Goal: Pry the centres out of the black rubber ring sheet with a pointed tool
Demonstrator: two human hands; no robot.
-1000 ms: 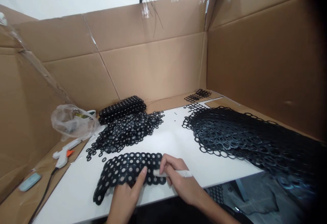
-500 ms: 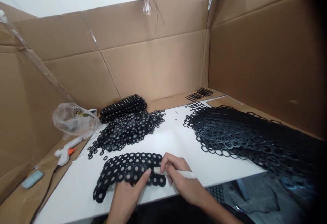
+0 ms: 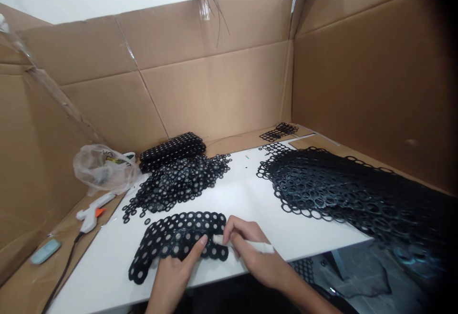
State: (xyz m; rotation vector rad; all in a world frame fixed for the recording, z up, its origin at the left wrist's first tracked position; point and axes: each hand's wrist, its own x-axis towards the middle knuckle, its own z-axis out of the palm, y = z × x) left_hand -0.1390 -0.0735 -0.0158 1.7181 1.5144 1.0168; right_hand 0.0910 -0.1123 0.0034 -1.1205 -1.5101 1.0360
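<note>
Where the white tabletop [image 3: 250, 199] meets the lower middle of the frame, a black perforated strip [image 3: 171, 242] lies flat, curving down toward the lower left. The left hand [image 3: 175, 276] rests on its near edge, index finger stretched out and pressing onto the strip, the other fingers loosely curled and gripping nothing. The right hand [image 3: 254, 252], just right of the strip's end, has its fingers clenched around a white stick [image 3: 246, 244] whose tip touches the strip.

Above the strip, at centre left, sits a loose heap of black rings [image 3: 175, 183], and behind it a stack of folded perforated strips [image 3: 171, 151]. To the right, a large sheet of joined black rings [image 3: 350, 194] spreads toward the frame's right edge. At the left, a crumpled clear plastic bag [image 3: 102, 167] holds some items too blurred to identify; below it lie a white glue gun [image 3: 89, 214] and a pale blue block [image 3: 45, 251]. Cardboard walls [image 3: 222, 85] enclose the whole area.
</note>
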